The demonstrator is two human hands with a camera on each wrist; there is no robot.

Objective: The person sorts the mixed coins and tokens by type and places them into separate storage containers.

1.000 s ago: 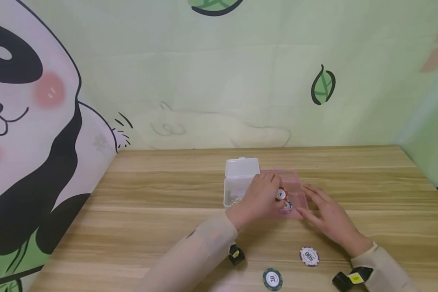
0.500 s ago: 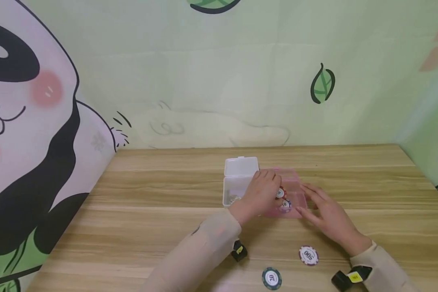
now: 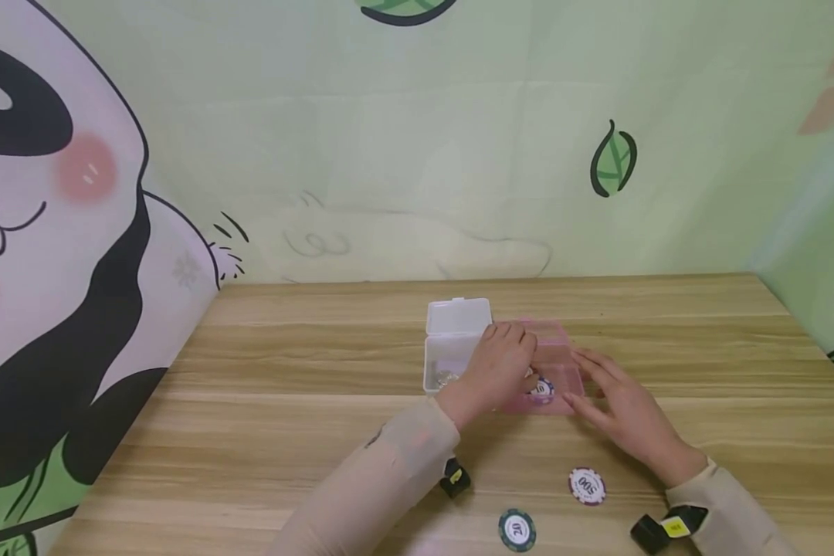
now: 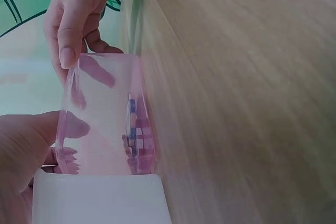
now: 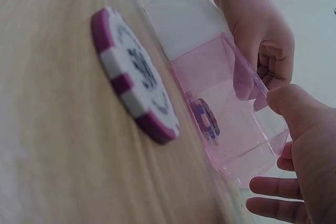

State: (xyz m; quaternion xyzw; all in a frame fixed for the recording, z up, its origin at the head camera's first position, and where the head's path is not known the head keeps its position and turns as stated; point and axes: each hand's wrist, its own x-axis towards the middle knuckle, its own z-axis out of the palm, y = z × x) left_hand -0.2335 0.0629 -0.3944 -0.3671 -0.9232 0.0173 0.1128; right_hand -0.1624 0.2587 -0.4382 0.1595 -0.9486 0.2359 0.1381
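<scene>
A translucent pink box (image 3: 559, 382) stands open on the table, with poker chips at its bottom. One is a blue-and-white poker chip (image 3: 542, 390); a red poker chip is largely hidden behind my left hand (image 3: 498, 363). That hand dips over the left part of the box. In the left wrist view its thumb (image 4: 73, 125) and fingertips show through the pink wall near the rim, spread apart with no chip visible between them. My right hand (image 3: 628, 413) rests at the box's right side, fingers fairly straight, its thumb (image 5: 286, 100) touching the rim in the right wrist view.
A white box (image 3: 439, 363), its lid (image 3: 460, 316) raised, stands close against the pink box's left and holds small clear pieces. In front lie a purple-and-white 500 chip (image 3: 588, 486) and a green 20 chip (image 3: 517, 530). A printed cloth wall (image 3: 389, 154) closes off the back.
The red poker chip, clearly seen beside my left fingers earlier, is now mostly out of sight, while the blue one shows more fully. Both hands stay nearly still; the head view shifts slightly.
</scene>
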